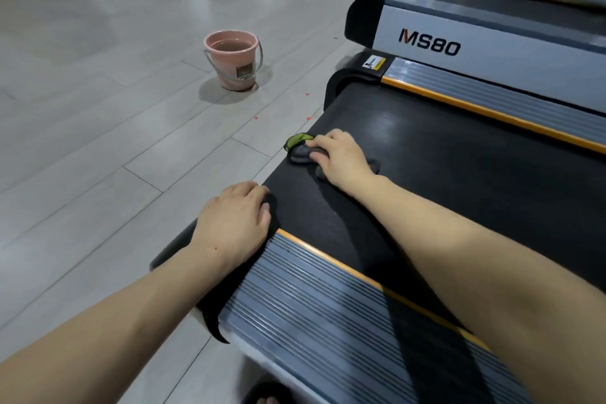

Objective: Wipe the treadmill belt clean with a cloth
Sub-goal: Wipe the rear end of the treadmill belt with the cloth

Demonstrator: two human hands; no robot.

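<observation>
The black treadmill belt (442, 174) runs from the middle of the view to the right. A grey cloth with a green edge (300, 149) lies bunched on the belt near its rear end. My right hand (337, 156) lies on top of the cloth, fingers curled over it, pressing it to the belt. My left hand (234, 221) rests on the black rear corner of the treadmill, beside the ribbed grey side rail (328, 302), fingers bent over the edge.
A pink bucket (234, 59) holding water stands on the grey tiled floor to the left. A second treadmill marked MS80 (459, 39) stands close on the far side, with more behind it. Small red specks dot the floor.
</observation>
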